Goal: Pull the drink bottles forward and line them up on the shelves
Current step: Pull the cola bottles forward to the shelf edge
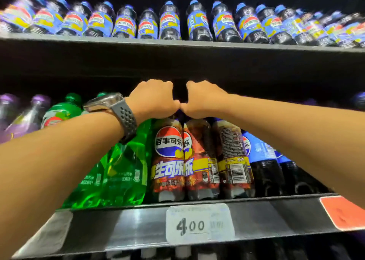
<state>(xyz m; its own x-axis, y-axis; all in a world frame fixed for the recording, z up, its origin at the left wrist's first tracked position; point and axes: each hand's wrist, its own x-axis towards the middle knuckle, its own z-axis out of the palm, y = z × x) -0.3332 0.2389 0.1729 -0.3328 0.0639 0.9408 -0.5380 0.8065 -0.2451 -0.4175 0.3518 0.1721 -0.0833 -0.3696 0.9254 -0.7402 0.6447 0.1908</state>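
On the middle shelf (pixel 138 223) stand three cola bottles with orange-brown labels. My left hand (pixel 154 99), with a watch on its wrist, curls over the top of the left cola bottle (pixel 167 161). My right hand (pixel 201 99) closes over the top of the second cola bottle (pixel 199 161). The thumbs touch between them. Both caps are hidden under my hands. A third cola bottle (pixel 233 161) stands just right, its barcode facing out. These three stand close to the shelf's front edge.
Green soda bottles (pixel 122 170) stand left of the colas, purple-capped bottles (pixel 17 115) further left, blue-label cola bottles (pixel 260 161) to the right. The upper shelf (pixel 177 44) carries a row of small blue-label bottles (pixel 169 22). A price tag (pixel 199 223) and a red tag (pixel 343 212) hang on the shelf lip.
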